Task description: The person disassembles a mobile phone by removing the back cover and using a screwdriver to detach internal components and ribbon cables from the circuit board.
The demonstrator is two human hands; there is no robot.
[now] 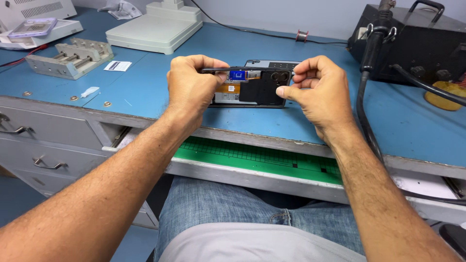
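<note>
Nearest: grey shirt hem (pixel 242 245) and blue jeans (pixel 213 204), seated at a workbench. Just beyond, open drawer with green grid mat (pixel 252 157).

Left hand (pixel 191 90): closed around left end of opened smartphone (pixel 255 87), fingers curled over far edge, thumb on near side. Right hand (pixel 318 90): closed on right end of same phone, fingertips (pixel 281 90) pinching the frame beside the camera cluster. Phone held just above blue bench top (pixel 145 92), centre of bench, back cover off, internals exposed: blue component, orange flex, black shielding.

Far left: metal clamp fixture (pixel 70 58), white label card (pixel 117 66), second phone (pixel 33 27) on white unit. Far centre: white base unit (pixel 155 26), solder spool (pixel 302 35). Far right: black rework station (pixel 412 43) with hose (pixel 363 106) trailing toward near edge.
</note>
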